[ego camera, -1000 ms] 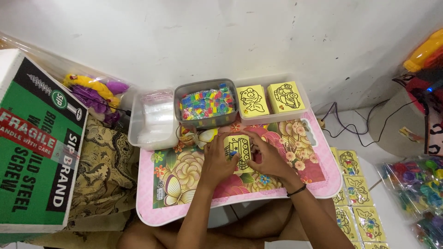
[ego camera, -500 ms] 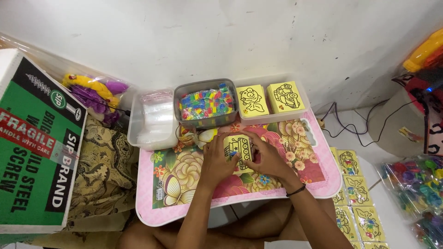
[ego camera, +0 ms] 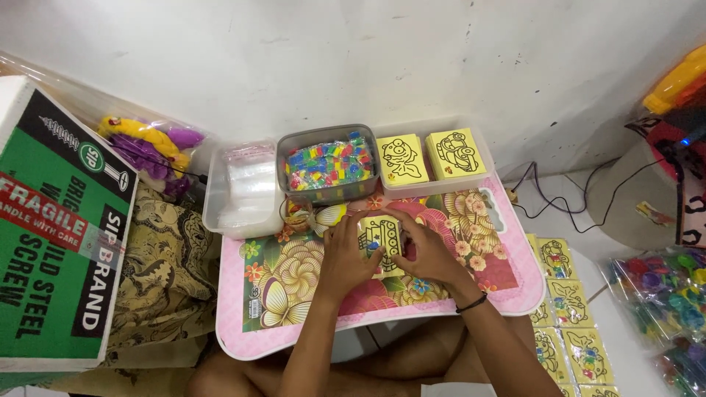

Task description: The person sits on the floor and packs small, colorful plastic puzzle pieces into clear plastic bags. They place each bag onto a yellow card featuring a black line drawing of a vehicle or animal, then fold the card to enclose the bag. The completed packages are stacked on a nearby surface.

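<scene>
— At far left, starting with the green cardboard box (ego camera: 51, 242) and passing over the patterned cloth (ego camera: 165, 272) beside it. Moving on to what?

— Passing the purple and yellow toy bundle (ego camera: 147, 143) against the wall, then the clear tub (ego camera: 243, 187) of plastic bags, then reaching the grey container (ego camera: 329, 163) of coloured pieces.

— And getting to the hands?

— Coming to them now, over the middle of the pink floral lap table (ego camera: 235, 345). Resting the left hand (ego camera: 346, 254) on the tabletop, curling its fingers against the left edge of the yellow card (ego camera: 380, 235), pressing the thumb near a small blue bit on its face. Pinching that bit or merely touching it: not telling from here.

— And on the other side?

— Closing the right hand (ego camera: 426, 254) round the card's right edge, bending the fingertips over it, wearing a black wristband (ego camera: 471, 303). So gripping the card from both sides, just in front of the grey container.

— Handling it well, by the look of it?

— Judging so: bracing both wrists on the table, keeping the card flat, pinning only its edges and leaving the printed face uncovered for fine fingertip work.

— Finishing rightward?

— Passing two stacks of yellow cards (ego camera: 401, 158) in the tray behind, then loose yellow cards (ego camera: 570, 301) lying on the floor, and ending at the bag of coloured bits (ego camera: 662, 287) at far right.
</scene>
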